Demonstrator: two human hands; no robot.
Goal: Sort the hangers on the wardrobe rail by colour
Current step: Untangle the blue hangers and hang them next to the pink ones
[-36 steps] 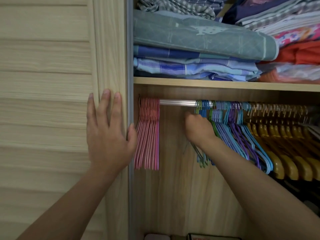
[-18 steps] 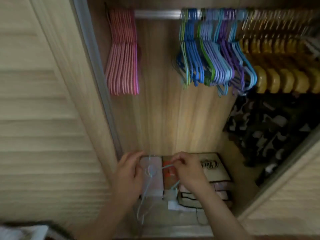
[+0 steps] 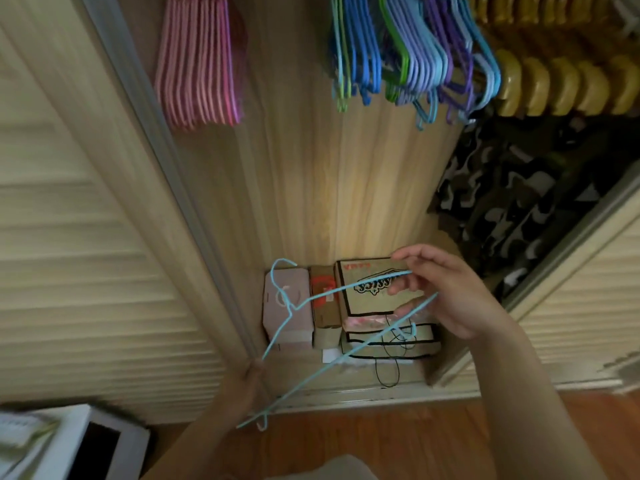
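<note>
I hold a light blue wire hanger (image 3: pixel 332 292) low in front of the wardrobe floor. My right hand (image 3: pixel 446 292) grips its right end, fingers curled round the wire. My left hand (image 3: pixel 247 382) holds its left end near the door frame. Above hang a bunch of pink hangers (image 3: pixel 199 60) at the left, a mixed bunch of blue, green and purple hangers (image 3: pixel 412 53) in the middle, and yellow hangers (image 3: pixel 561 81) at the right. The rail is out of view.
Cardboard boxes (image 3: pixel 377 299) and a pink box (image 3: pixel 287 306) sit on the wardrobe floor with a black cord. Dark patterned clothes (image 3: pixel 512 202) hang at the right. Slatted doors (image 3: pixel 69 237) flank the opening. A white object (image 3: pixel 86 441) sits at the bottom left.
The view dropped from the rail to the wardrobe floor. Both hands came down, took the light blue hanger off the boxes and lifted it.
</note>
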